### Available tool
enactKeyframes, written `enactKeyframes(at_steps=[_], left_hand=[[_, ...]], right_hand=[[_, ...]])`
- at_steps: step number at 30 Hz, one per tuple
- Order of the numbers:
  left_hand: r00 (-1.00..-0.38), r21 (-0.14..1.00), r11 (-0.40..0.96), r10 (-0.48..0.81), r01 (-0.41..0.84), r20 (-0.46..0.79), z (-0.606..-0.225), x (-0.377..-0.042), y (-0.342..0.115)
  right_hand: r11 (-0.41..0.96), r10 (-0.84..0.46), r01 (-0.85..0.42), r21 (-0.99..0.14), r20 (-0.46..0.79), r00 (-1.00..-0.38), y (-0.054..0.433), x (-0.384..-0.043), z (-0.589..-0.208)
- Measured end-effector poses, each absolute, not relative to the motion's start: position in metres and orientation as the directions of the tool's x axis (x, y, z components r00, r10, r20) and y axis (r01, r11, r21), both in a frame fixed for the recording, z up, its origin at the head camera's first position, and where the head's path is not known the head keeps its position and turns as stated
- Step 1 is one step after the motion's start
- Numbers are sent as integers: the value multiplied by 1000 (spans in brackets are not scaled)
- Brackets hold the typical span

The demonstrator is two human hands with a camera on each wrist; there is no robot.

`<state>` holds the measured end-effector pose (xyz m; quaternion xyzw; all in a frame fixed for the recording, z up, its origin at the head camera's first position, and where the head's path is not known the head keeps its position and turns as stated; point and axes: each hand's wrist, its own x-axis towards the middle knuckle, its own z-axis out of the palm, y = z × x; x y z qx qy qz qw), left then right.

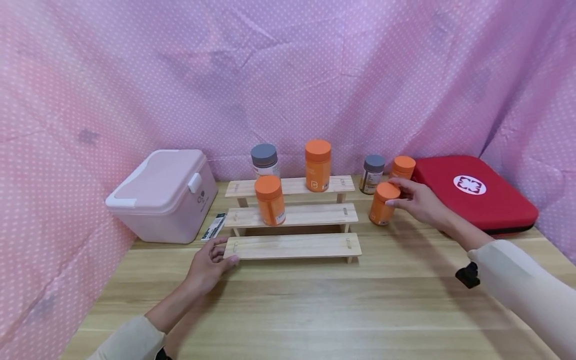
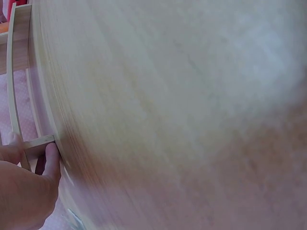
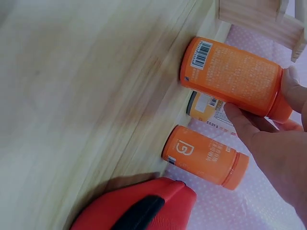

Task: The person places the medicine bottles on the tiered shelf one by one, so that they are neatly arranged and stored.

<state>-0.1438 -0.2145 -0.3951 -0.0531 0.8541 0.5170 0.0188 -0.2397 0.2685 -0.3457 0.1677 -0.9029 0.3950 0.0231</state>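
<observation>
My left hand (image 1: 203,269) holds the left end of the lowest board of a three-step wooden rack (image 1: 292,247); the left wrist view shows thumb and fingers around that end (image 2: 41,141). To the right of the rack, my right hand (image 1: 420,201) grips an orange bottle (image 1: 380,214) around its cap and upper side. The bottle stands upright at the table, though whether its base touches is hard to tell. Behind it are a grey-capped bottle (image 1: 371,177) and another orange bottle (image 1: 402,167), partly hidden. In the right wrist view the gripped bottle (image 3: 230,76) shows its barcode.
On the rack's top step stand a grey-capped bottle (image 1: 264,157) and an orange bottle (image 1: 317,167); the middle step holds an orange bottle (image 1: 271,202). A pink lidded box (image 1: 166,195) and a small printed card (image 1: 213,226) lie left. A red case (image 1: 477,200) lies right.
</observation>
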Motion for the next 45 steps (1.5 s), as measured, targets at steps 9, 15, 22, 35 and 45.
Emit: enactKeyframes(at_steps=[9,15,22,35,45], left_hand=[[-993,885,451,-71,-117,-95,-396,-143,-215],[-992,880,459,-78,-120,-94,-396,-145,-217],[-994,876,469,-70,-111,-88,-393,-144,-216],[-994,888,446,-65,-111,-92,-394,-144,-216],[-993,881,460,-69,-115,-94,-396,-146,-215]], right_hand=[[631,-288,-373,-680,242,-927,277,-205,-318],[614,-316,-409,-675,265,-911,274,-190,-298],[572,-344,-476,-668,331,-879,255,-176,-274],[477,-437,-529,-701,333,-836,184,-186,-256],[441,-454,-509,-740,305,-837,147,-209,-270]])
